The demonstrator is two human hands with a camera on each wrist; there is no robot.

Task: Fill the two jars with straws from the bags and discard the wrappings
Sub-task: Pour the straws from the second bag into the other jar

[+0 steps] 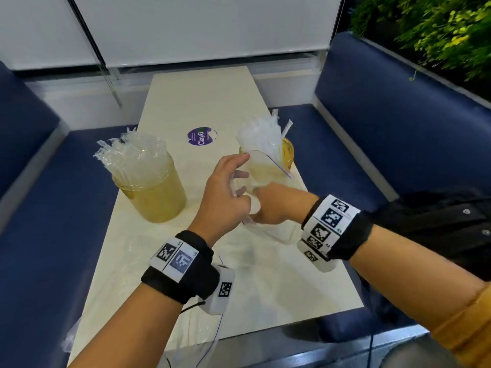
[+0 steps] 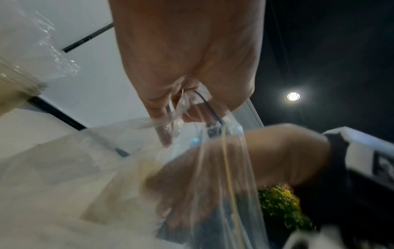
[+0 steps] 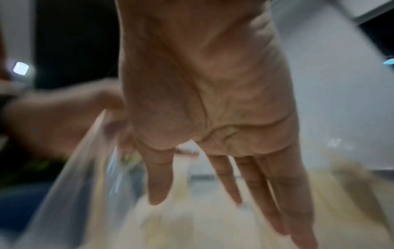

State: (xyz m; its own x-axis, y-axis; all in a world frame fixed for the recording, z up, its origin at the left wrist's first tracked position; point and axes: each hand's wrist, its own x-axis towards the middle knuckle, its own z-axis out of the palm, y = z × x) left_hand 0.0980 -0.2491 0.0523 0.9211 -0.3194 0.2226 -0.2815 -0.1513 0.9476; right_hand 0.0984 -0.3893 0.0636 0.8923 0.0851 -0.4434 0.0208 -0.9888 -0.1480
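Two yellowish jars stand on the cream table (image 1: pixel 202 102). The left jar (image 1: pixel 154 197) holds wrapped straws (image 1: pixel 130 155); the right jar (image 1: pixel 288 152) holds another bunch of straws (image 1: pixel 263 134). My left hand (image 1: pixel 240 179) pinches the top edge of a clear zip bag (image 1: pixel 263 166) in front of the right jar. In the left wrist view the pinch (image 2: pixel 187 104) sits on the bag's blue zip line. My right hand (image 1: pixel 268 205) is against the bag's lower part, its fingers (image 3: pixel 226 178) straight. I cannot tell whether that hand is inside the bag or behind it.
Another flat clear bag (image 1: pixel 212 328) lies on the near table edge. A purple sticker (image 1: pixel 199 138) marks the table's middle. Blue benches (image 1: pixel 53 221) flank both sides, with a black garment (image 1: pixel 438 216) on the right one. Plants (image 1: pixel 438 30) stand at the far right.
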